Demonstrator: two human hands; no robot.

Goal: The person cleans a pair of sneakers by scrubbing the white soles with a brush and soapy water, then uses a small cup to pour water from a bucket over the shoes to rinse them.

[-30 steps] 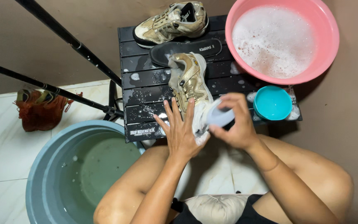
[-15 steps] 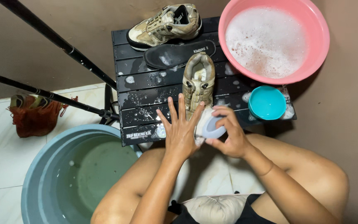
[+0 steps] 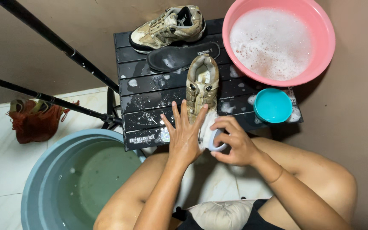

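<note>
The left hand (image 3: 185,135) lies flat with fingers spread against the near end of a tan shoe (image 3: 202,87), pressing it in place rather than gripping it. The right hand (image 3: 234,145) is clenched around a pale grey-blue brush (image 3: 215,140), which touches the shoe's white, soapy end just beside the left hand's fingertips. The shoe stands on a black slatted surface (image 3: 150,91), opening up, its far end pointing away from the person.

At the far edge of the surface a second tan shoe (image 3: 167,26) lies on its side, and a black insole (image 3: 179,55) with small pale lettering at one end lies between the two shoes. A strip of pale lettering runs along the surface's near edge (image 3: 145,139), left of the left hand. Foam flecks dot the slats.

A pink basin (image 3: 324,51) full of suds sits on the surface's far right corner; a small teal bowl (image 3: 272,105) stands just below it, near the right hand. On the tiled floor at the left stands a large grey-blue tub (image 3: 39,179) of greenish water, and further left a reddish-orange bundle (image 3: 33,121). Two black poles (image 3: 56,40) cross the upper left.
</note>
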